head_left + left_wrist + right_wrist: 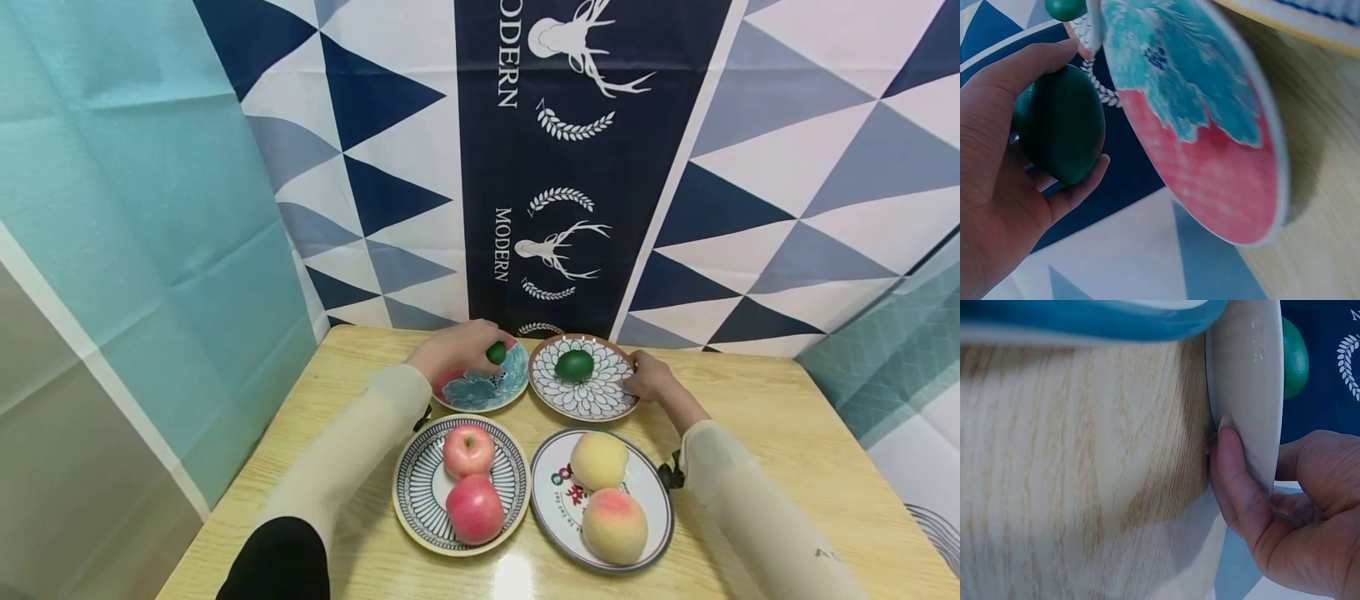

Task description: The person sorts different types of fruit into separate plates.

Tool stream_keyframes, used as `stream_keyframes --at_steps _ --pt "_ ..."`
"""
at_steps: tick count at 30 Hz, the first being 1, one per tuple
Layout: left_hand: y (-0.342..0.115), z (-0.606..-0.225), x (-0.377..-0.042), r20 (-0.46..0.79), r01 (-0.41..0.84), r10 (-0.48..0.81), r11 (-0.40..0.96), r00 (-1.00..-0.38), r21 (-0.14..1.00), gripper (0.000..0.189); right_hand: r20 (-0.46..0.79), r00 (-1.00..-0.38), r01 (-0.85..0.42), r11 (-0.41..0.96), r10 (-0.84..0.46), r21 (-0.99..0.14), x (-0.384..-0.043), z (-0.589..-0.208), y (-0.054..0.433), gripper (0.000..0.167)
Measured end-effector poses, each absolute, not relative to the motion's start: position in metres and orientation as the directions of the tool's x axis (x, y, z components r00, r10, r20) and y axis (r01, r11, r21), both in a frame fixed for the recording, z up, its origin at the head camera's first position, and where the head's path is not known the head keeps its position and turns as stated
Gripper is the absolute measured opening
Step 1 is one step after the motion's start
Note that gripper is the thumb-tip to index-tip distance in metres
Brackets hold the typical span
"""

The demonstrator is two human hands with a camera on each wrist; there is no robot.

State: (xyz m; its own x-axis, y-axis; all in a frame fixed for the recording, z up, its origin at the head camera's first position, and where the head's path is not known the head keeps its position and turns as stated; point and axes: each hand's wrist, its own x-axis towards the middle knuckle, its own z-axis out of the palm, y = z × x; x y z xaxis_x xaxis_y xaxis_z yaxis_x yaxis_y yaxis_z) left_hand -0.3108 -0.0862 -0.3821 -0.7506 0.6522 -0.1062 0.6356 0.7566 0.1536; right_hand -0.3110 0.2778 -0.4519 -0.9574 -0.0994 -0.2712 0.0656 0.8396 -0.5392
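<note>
My left hand (456,348) holds a dark green lime (1061,125) between thumb and fingers. It is raised over the pink-and-teal plate (480,392) at the back left, apart from that plate in the left wrist view. With my right hand (651,377) I grip the right rim of a brown-edged plate (547,390) with a white petal pattern. Fingers (1235,462) lie against its underside, while the thumb is partly hidden behind the rim. A second green lime (574,365) rests on this petal plate.
In front, a blue-striped plate (408,492) carries two red apples (475,509). Beside it, a white dark-rimmed plate (551,508) bears two peaches (615,527). A patterned cloth (540,167) hangs directly behind the wooden table (345,367).
</note>
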Motion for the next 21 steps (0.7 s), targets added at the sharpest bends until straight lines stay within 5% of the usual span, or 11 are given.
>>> stream_keyframes --at_steps 21 --pt "-0.001 -0.377 -0.318 -0.064 0.760 0.771 0.636 -0.634 0.135 0.040 -0.242 -0.963 0.030 0.853 -0.114 -0.521 -0.311 -0.455 0.280 0.053"
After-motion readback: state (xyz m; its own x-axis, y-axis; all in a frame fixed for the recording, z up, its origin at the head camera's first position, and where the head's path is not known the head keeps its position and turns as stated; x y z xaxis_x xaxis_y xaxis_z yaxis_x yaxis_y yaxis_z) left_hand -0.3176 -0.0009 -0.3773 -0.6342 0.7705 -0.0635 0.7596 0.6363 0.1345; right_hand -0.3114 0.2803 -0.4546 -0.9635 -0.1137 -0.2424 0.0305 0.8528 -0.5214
